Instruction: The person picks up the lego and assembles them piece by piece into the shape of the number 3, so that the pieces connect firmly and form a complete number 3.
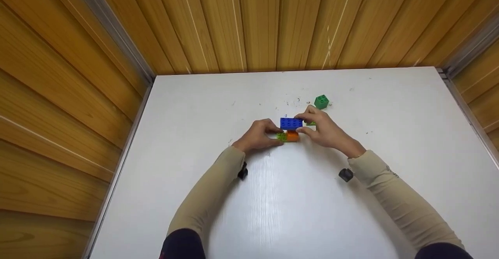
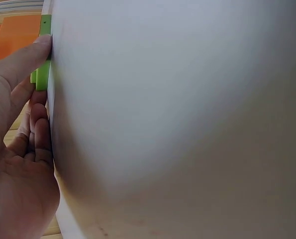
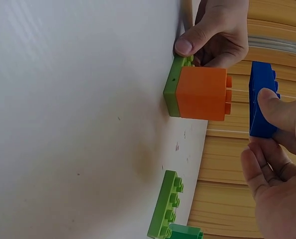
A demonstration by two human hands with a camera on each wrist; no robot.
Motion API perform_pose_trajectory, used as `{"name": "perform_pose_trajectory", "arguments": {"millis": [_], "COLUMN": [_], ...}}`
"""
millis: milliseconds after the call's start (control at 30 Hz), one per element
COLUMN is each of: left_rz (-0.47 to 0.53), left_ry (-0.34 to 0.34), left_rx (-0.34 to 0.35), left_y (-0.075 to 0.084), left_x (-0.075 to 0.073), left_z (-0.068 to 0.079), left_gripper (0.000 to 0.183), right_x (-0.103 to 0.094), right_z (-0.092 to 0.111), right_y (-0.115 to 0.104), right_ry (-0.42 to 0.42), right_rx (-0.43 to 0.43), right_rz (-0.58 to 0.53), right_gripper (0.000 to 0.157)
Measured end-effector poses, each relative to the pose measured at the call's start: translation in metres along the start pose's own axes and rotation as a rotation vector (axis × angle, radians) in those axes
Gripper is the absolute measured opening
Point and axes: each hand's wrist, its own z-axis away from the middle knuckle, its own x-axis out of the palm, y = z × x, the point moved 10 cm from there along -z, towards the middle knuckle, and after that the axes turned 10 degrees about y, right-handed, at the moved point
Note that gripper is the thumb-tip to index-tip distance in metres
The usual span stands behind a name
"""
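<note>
Though speckled, table (image 1: 288,204) amid perhaps-wooden walls (image 1: 257,25)

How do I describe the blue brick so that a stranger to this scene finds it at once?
On the white table, find the right hand. It pinches the blue brick, holding it above an orange block, with a gap between. Unlike that orange block and the dark green brick farther back, it alone is blue.

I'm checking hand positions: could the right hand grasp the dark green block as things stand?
Probably not yet: the right hand pinches the blue brick. The dark green block sits close beyond that hand, though, and the way looks free.
</note>
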Motion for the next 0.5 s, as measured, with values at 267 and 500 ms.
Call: {"name": "perform_pose_trajectory", "arguments": {"millis": [267,500], "left_rz": [-0.023,-0.021], "left_ry": [0.008,0.011], "left_rx": [0.017,0.017], "left_y": [-0.0008,0.0005], "left_x": [0.0004,0.0006], "left_z": [-0.0006,-0.0011], "left_gripper": [0.040,0.038], "right_x": [0.0050,0.0088], "right_z": [0.0013,0.0021], "right_y": [-0.0006,0.0009], "right_ry": [-0.005,-0.013], "right_rx": [-0.022,-0.023], "right_rz": [-0.004,-0.013], "right_gripper": [0.035,0.035]}}
